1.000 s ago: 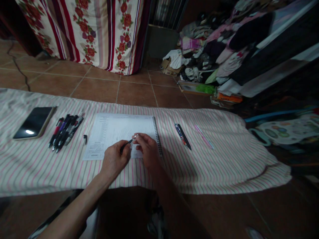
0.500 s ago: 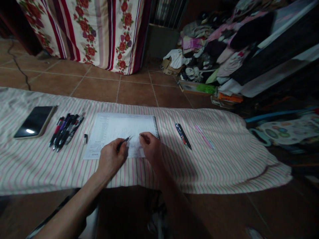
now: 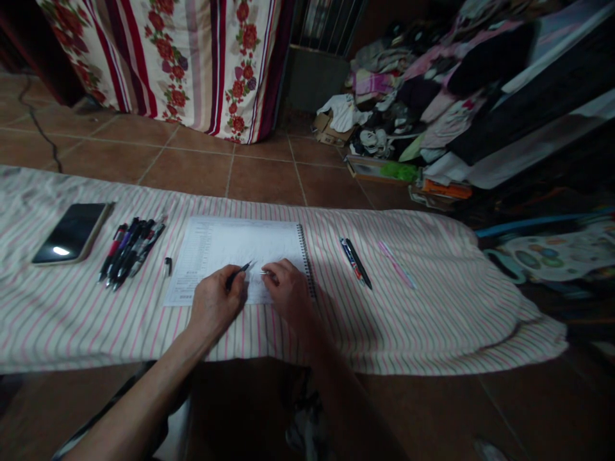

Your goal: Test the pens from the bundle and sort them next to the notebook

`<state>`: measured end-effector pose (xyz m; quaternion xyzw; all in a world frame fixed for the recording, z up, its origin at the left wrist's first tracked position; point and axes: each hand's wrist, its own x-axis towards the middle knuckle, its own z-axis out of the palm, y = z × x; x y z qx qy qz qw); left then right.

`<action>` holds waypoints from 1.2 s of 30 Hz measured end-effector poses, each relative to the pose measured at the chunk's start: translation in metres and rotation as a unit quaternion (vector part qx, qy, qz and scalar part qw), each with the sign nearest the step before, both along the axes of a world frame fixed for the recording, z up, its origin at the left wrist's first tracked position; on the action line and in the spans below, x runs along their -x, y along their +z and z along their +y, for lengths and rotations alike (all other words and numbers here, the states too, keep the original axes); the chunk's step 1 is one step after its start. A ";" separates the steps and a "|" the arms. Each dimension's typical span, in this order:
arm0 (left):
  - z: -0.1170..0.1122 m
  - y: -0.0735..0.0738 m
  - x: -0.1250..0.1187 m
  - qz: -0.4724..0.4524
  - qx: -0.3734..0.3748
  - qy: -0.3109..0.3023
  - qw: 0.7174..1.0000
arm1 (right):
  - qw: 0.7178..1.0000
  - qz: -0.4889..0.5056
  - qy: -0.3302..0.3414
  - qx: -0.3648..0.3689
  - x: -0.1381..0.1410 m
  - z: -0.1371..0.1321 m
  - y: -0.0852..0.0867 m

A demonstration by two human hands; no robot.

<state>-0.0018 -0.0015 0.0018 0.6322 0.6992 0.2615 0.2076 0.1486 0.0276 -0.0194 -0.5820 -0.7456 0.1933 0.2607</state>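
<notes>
Well to the left of the notebook (image 3: 245, 238) lies a phone (image 3: 72, 234), then a bunch of pens (image 3: 129, 253), and just beside the notebook's left edge a small pen cap (image 3: 167, 267). Over the notebook's near part, the left hand (image 3: 216, 298) grips a dark pen (image 3: 235, 277), its thin tip pointing up and right; the right hand (image 3: 288, 288), nearer the spiral edge, pinches a small shiny piece (image 3: 264, 273), apart from that tip. The step looks like working on the pen's tip end, though fitting or removing cannot be told; either way, the next move calls for a steady left grip and careful fingertip control on the right. Right of the notebook lie a pair of pens (image 3: 358, 262) and, farther, a pink pen (image 3: 396, 264).
</notes>
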 end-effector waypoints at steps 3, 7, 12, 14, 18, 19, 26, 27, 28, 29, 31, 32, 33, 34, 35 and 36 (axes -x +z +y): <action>0.000 0.000 0.000 0.004 0.000 -0.002 1.000 | 1.000 0.011 0.005 0.002 -0.001 0.001 -0.002; 0.001 0.000 0.000 0.005 0.003 -0.004 1.000 | 0.999 0.041 0.012 -0.005 -0.003 0.002 -0.001; 0.001 0.000 0.000 0.011 0.003 0.002 1.000 | 0.996 0.085 -0.019 -0.028 -0.003 0.002 0.004; 0.001 0.000 0.000 0.014 0.001 0.000 1.000 | 0.993 0.106 -0.034 -0.039 -0.004 0.002 0.005; 0.000 0.002 -0.003 0.007 0.002 -0.007 1.000 | 0.985 0.164 -0.048 -0.038 -0.003 0.004 0.004; -0.001 0.003 -0.004 0.003 0.003 -0.009 1.000 | 0.982 0.179 -0.047 -0.029 -0.003 0.004 0.004; -0.003 0.005 -0.012 -0.019 0.013 -0.031 0.999 | 0.949 0.306 -0.046 0.058 0.000 0.006 0.001; -0.003 0.005 -0.012 -0.020 0.014 -0.032 0.999 | 0.942 0.324 -0.050 0.071 0.001 0.006 0.001; -0.003 0.004 -0.013 -0.022 0.013 -0.033 0.999 | 0.935 0.341 -0.054 0.085 0.001 0.006 0.001; -0.003 0.004 -0.013 -0.025 0.010 -0.033 0.999 | 0.927 0.355 -0.061 0.099 0.002 0.006 0.002; -0.003 0.003 -0.013 -0.032 0.002 -0.035 0.999 | 0.915 0.376 -0.071 0.124 0.003 0.005 0.003; -0.004 0.003 -0.012 -0.035 -0.001 -0.038 0.999 | 0.911 0.383 -0.074 0.132 0.003 0.005 0.004; -0.004 0.003 -0.012 -0.037 -0.002 -0.041 0.999 | 0.908 0.388 -0.074 0.137 0.003 0.004 0.005; -0.004 0.003 -0.012 -0.037 -0.001 -0.044 0.998 | 0.906 0.392 -0.074 0.141 0.003 0.004 0.006; -0.004 0.003 -0.012 -0.037 -0.001 -0.047 0.998 | 0.904 0.395 -0.074 0.144 0.003 0.004 0.007; -0.004 0.003 -0.012 -0.037 0.000 -0.049 0.998 | 0.903 0.398 -0.073 0.146 0.003 0.004 0.008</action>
